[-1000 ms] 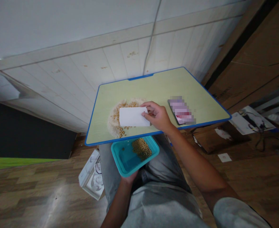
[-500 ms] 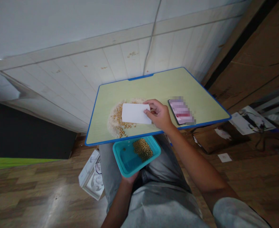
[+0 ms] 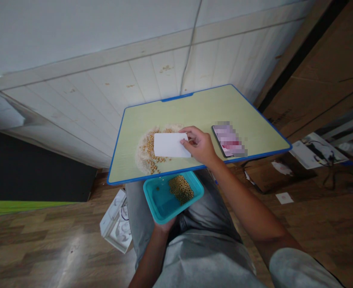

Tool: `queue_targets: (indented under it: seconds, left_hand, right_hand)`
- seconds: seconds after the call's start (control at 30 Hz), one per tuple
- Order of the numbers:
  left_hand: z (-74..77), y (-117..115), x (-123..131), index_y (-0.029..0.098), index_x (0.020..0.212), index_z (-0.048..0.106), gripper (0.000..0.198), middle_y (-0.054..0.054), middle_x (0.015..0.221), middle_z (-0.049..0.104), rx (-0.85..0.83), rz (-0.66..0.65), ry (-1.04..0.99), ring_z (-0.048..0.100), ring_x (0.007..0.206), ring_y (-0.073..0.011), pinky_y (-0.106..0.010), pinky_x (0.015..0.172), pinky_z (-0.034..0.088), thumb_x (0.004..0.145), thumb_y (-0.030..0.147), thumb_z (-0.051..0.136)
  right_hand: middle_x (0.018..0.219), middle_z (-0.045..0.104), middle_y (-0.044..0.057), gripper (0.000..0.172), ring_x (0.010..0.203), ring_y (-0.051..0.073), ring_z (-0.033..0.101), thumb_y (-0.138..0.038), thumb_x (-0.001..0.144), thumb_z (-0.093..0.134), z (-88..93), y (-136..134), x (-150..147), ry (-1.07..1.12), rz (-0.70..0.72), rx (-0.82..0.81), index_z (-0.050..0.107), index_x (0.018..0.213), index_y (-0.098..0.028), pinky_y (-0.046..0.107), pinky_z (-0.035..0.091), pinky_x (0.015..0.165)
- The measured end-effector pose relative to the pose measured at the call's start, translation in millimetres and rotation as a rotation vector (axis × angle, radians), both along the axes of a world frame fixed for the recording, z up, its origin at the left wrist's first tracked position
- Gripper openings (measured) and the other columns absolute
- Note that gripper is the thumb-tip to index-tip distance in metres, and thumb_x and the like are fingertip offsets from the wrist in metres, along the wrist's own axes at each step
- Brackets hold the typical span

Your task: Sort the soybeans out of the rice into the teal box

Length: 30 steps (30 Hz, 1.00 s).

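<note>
Between the thumb and fingers of my right hand (image 3: 199, 145) is a white card (image 3: 170, 145), tilted over a pile on the table. Round yellowish beans (image 3: 149, 149) lie mixed with pale rice-like grains (image 3: 141, 158), and the card hides part of them. My left hand (image 3: 165, 226) supports a turquoise plastic tray (image 3: 158, 216) from below, just under the table's front edge; its fingers are mostly hidden beneath. Inside the tray, a heap of beans (image 3: 181, 189) sits toward the right, with a few loose ones at the left.
The small table (image 3: 212, 104) has a pale top and blue rim. A phone (image 3: 229, 140) lies right of my right hand. An opened white box (image 3: 116, 224) sits on the floor at left; cardboard boxes (image 3: 278, 174) stand at right. A wall (image 3: 152, 76) borders the table's far side.
The white card and my right hand have shifted very slightly toward me and left. A few beans show at the tray's far edge. The tray stays almost in place.
</note>
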<state>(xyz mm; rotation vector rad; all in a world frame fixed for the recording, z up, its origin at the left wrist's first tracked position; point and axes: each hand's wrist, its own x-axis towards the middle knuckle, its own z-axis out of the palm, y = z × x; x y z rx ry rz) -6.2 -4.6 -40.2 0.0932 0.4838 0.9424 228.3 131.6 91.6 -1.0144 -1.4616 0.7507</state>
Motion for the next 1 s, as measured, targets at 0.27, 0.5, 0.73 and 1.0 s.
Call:
queue_targets:
  seconds: [0.27,0.5,0.73,1.0]
  left_hand:
    - [8.9,1,6,0.031,0.130,0.083,0.069,0.001,0.161,0.064,-0.062,0.051,0.102,0.011,0.174,-0.0260,-0.057,0.139,0.002,0.107,0.069,0.030]
    - [15.3,2,8,0.032,0.143,0.076,0.064,0.004,0.173,0.048,-0.033,0.053,0.081,0.012,0.174,-0.0265,-0.056,0.139,0.006,0.109,0.063,0.031]
    - [20.6,2,6,0.029,0.136,0.080,0.073,0.001,0.166,0.057,-0.009,0.001,0.031,0.010,0.173,-0.0258,-0.057,0.137,-0.004,0.109,0.065,0.022]
    - [16.3,2,5,0.027,0.131,0.082,0.067,0.000,0.162,0.060,-0.003,0.017,-0.008,0.010,0.172,-0.0266,-0.058,0.137,-0.002,0.111,0.061,0.028]
  right_hand:
    - [0.089,0.073,0.000,0.026,0.076,0.015,0.064,-0.027,0.092,0.069,1.4,0,0,-0.013,0.018,-0.010,0.071,0.118,-0.023,0.029,0.052,0.068]
    - [0.088,0.073,0.000,0.026,0.075,0.014,0.064,-0.029,0.090,0.071,3.4,-4,-1,-0.016,0.082,0.014,0.072,0.115,-0.022,0.028,0.054,0.068]
    - [0.094,0.077,0.001,0.026,0.079,0.015,0.068,-0.028,0.089,0.071,4.5,-6,0,-0.031,0.117,0.013,0.073,0.114,-0.022,0.027,0.055,0.068]
    - [0.101,0.080,0.004,0.026,0.085,0.016,0.073,-0.028,0.088,0.071,5.7,-7,0,-0.037,0.139,0.017,0.074,0.113,-0.021,0.025,0.056,0.068]
